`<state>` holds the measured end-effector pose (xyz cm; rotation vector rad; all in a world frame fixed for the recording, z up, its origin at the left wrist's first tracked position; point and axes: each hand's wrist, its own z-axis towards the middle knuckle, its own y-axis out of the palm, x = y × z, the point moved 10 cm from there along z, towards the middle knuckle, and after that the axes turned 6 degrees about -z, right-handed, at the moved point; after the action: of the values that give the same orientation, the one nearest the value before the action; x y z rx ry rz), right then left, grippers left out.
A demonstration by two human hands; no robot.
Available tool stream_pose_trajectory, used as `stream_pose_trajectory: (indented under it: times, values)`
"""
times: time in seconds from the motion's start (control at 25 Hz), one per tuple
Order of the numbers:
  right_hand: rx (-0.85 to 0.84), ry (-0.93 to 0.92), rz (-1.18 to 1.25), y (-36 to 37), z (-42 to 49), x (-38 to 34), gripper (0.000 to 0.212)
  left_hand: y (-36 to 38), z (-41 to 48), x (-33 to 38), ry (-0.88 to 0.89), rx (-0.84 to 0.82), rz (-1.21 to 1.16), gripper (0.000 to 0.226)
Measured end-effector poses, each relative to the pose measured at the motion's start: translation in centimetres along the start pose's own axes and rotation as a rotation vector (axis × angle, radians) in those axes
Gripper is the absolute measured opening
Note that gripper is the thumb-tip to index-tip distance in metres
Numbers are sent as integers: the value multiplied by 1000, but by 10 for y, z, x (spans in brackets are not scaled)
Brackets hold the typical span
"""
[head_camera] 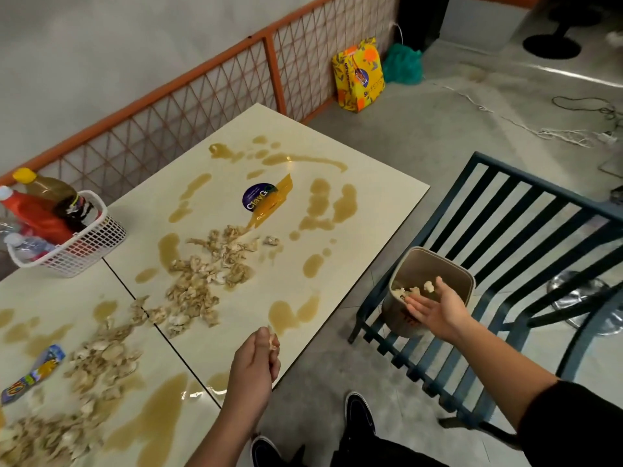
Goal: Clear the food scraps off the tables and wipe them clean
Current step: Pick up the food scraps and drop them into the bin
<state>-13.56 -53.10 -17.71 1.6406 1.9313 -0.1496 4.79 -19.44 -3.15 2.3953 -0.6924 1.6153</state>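
Two cream tables [377, 203] stand side by side, smeared with brown sauce puddles [323, 203] and strewn with pale food scraps [205, 278]. A second heap of scraps [101, 362] lies on the near table. My left hand [256, 362] hovers at the table's front edge, its fingers curled round a few scraps. My right hand [435, 308] is stretched out flat, palm up, over a beige bin [462, 281] that sits on a dark slatted chair [526, 237]. Several scraps [413, 289] lie in the bin by my fingertips.
A white basket [87, 244] with sauce bottles stands at the back left. A colourful wrapper [37, 372] lies on the near table, a round sticker [258, 196] on the far one. An orange mesh railing [209, 85] runs behind. A yellow bag [359, 74] and cords lie on the floor.
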Motion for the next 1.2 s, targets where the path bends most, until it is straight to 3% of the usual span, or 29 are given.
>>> stream_pose_trajectory:
  times: [0.12, 0.24, 0.4, 0.56, 0.8, 1.0, 1.2]
  values:
    - [20, 126, -254, 9, -11, 21, 50, 17, 3, -9, -40, -76, 66, 42]
    - [-235, 186, -497, 56, -50, 66, 43, 34, 2, -16, -38, -127, 135, 33]
    - [-672, 269, -520, 132, -126, 124, 46, 48, 1, -10, 74, -106, 261, 8]
    - [-717, 90, -488, 153, -134, 116, 41, 50, 3, 10, 197, -47, 423, 23]
    - [-507, -3, -614, 105, -92, 105, 19, 81, -6, -5, 153, -398, 494, 54]
    - [-13, 109, -342, -5, -10, 67, 20, 48, -3, -21, 26, -218, 291, 28]
    - [177, 70, -113, -64, 31, 14, 38, 0, 1, -39, -120, -68, 144, 17]
